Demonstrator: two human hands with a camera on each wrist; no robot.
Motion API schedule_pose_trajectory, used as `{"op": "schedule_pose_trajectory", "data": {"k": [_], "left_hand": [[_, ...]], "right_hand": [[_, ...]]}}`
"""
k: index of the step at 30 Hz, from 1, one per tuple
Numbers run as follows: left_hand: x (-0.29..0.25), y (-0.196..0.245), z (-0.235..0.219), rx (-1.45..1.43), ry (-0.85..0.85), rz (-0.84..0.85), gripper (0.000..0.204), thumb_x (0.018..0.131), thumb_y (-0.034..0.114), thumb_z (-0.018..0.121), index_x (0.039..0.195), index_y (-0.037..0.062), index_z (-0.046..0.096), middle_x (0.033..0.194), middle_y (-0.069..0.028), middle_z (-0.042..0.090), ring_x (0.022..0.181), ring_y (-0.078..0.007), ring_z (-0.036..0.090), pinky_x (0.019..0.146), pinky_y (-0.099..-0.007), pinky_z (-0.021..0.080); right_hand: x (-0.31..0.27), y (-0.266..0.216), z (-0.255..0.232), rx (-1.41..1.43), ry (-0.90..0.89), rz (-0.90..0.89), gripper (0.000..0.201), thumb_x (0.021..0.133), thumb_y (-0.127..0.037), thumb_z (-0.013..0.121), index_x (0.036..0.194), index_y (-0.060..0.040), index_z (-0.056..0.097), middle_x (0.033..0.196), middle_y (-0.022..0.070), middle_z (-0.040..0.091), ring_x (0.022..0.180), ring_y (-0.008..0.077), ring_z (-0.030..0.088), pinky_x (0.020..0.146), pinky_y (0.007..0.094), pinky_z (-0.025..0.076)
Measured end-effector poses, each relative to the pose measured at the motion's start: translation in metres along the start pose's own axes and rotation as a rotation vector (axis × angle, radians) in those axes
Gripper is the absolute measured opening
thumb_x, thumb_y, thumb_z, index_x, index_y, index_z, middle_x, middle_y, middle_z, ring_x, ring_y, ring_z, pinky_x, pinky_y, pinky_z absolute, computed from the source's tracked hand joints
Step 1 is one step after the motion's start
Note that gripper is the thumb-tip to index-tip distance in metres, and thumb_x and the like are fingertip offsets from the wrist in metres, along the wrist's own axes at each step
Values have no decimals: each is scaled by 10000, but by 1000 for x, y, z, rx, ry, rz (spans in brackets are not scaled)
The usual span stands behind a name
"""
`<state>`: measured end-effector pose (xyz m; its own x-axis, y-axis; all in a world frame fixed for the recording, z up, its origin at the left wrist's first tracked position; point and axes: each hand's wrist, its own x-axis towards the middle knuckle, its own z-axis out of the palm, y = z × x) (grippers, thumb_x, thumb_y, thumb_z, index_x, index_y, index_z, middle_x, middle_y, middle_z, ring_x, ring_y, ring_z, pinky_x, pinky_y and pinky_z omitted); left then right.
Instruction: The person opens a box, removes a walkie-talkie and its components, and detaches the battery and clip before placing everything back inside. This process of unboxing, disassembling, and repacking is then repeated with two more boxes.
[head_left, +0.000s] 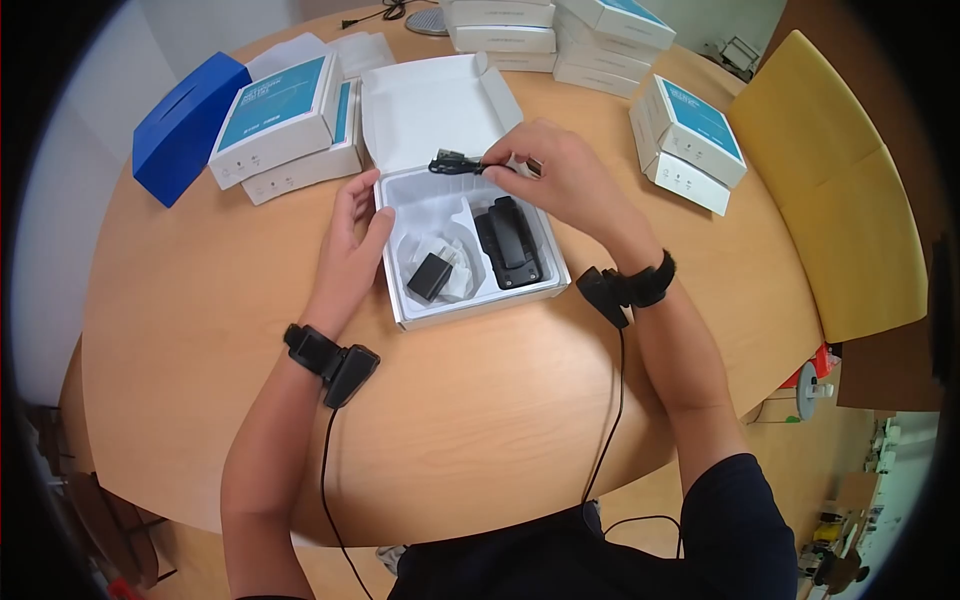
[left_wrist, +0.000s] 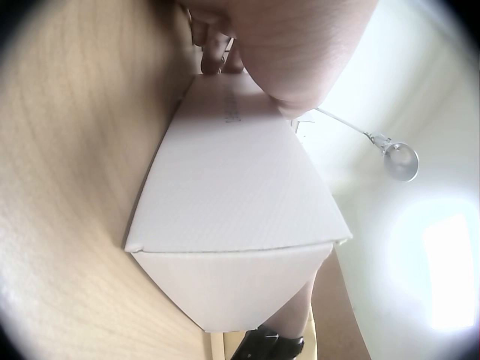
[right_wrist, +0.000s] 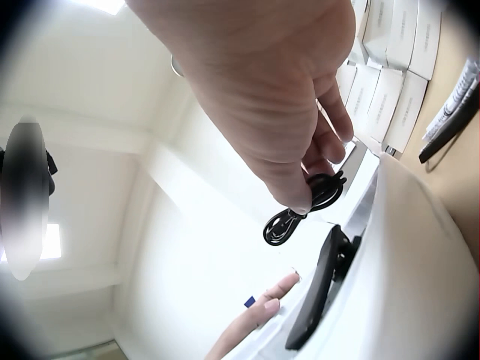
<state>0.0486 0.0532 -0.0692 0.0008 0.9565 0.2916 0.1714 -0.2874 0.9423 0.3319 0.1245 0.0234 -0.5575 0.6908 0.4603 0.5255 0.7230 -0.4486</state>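
My right hand point(head_left: 555, 175) pinches a bundled black cable point(head_left: 457, 162) above the far part of an open white box point(head_left: 480, 306). In the right wrist view the cable point(right_wrist: 281, 227) hangs in loops under my thumb and fingertips. My left hand point(head_left: 350, 235) holds the box at its left side, thumb at the rim. Fingertips point(left_wrist: 214, 64) lie against the outer wall in the left wrist view. Inside the white tray, a black device with a clip point(head_left: 510, 243) fills the right compartment; a black charger plug point(head_left: 430, 277) lies on clear plastic in the left.
Closed white-and-teal boxes point(head_left: 275, 110) stand stacked at left beside a blue box point(head_left: 190, 125). More white boxes point(head_left: 505, 38) are piled at the back, and another stack point(head_left: 690, 140) stands at right near a yellow chair back point(head_left: 830, 180). Wrist-camera cables point(head_left: 325, 470) trail over the table.
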Motion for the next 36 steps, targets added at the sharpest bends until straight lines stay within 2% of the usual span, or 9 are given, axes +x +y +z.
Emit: {"op": "schedule_pose_trajectory", "data": {"k": [8, 11, 14, 17, 20, 23, 26, 32, 36], "left_hand": [[0, 0, 2, -25, -1, 0, 503, 1089, 120, 574, 1555, -1, 428, 1515, -162, 533, 1417, -233, 515, 1212, -370, 394], [0, -1, 2, -27, 6, -14, 504, 1088, 114, 563, 1560, 2, 428, 1525, -169, 529, 1426, -241, 511, 1220, -378, 387], [0, -4, 2, -54, 15, 8, 516, 1082, 154, 595, 1549, 0, 441, 1510, -187, 534, 1424, -277, 509, 1225, -404, 374], [0, -4, 1, -58, 10, 6, 521, 1083, 150, 591, 1556, -1, 434, 1519, -191, 527, 1429, -278, 504, 1229, -407, 369], [1, -7, 0, -53, 5, 17, 517, 1084, 149, 588, 1555, 0, 435, 1527, -193, 523, 1437, -280, 500, 1230, -407, 367], [1, -6, 0, -42, 8, 17, 515, 1085, 138, 583, 1555, -5, 428, 1535, -197, 518, 1447, -284, 495, 1229, -406, 369], [1, -3, 1, -49, -1, 12, 520, 1088, 96, 551, 1578, -2, 409, 1557, -186, 501, 1443, -251, 495, 1228, -377, 369], [0, -2, 2, -79, 4, 4, 509, 1088, 101, 560, 1559, -18, 408, 1543, -209, 511, 1451, -276, 496, 1224, -395, 376], [2, -6, 2, -80, -5, 19, 501, 1087, 94, 562, 1553, -16, 416, 1526, -187, 525, 1433, -257, 507, 1215, -383, 385]], "right_hand": [[-4, 6, 22, -35, 15, -124, 131, 945, -177, 769, 996, -59, 792, 952, 97, 756, 954, 300, 684, 837, 412, 559], [-2, 16, 19, 47, 30, -49, 138, 965, -173, 753, 1006, -46, 787, 934, 108, 756, 901, 293, 696, 816, 403, 564], [1, 25, 2, 53, 128, 74, 149, 982, -164, 733, 1015, -30, 786, 918, 118, 762, 859, 274, 710, 787, 394, 571], [1, 49, -12, 63, 164, 208, 168, 997, -163, 746, 1044, -6, 785, 871, 99, 752, 803, 191, 670, 777, 335, 559], [-6, 68, -21, 1, 79, 343, 188, 962, -173, 767, 1043, -4, 791, 877, 87, 757, 791, 179, 675, 753, 300, 557], [-12, 81, -19, -99, 17, 377, 208, 922, -182, 790, 1045, -14, 800, 883, 89, 759, 784, 187, 689, 743, 307, 566], [-15, 78, -18, -111, -40, 469, 235, 895, -205, 806, 1051, -30, 805, 896, 106, 764, 816, 219, 720, 753, 351, 587], [-21, 96, -13, -186, -71, 500, 273, 879, -236, 810, 1073, -45, 801, 962, 124, 795, 876, 256, 761, 790, 375, 602], [-20, 95, -14, -254, -29, 549, 258, 893, -231, 798, 1075, -48, 801, 986, 126, 806, 888, 252, 768, 788, 376, 600]]}}
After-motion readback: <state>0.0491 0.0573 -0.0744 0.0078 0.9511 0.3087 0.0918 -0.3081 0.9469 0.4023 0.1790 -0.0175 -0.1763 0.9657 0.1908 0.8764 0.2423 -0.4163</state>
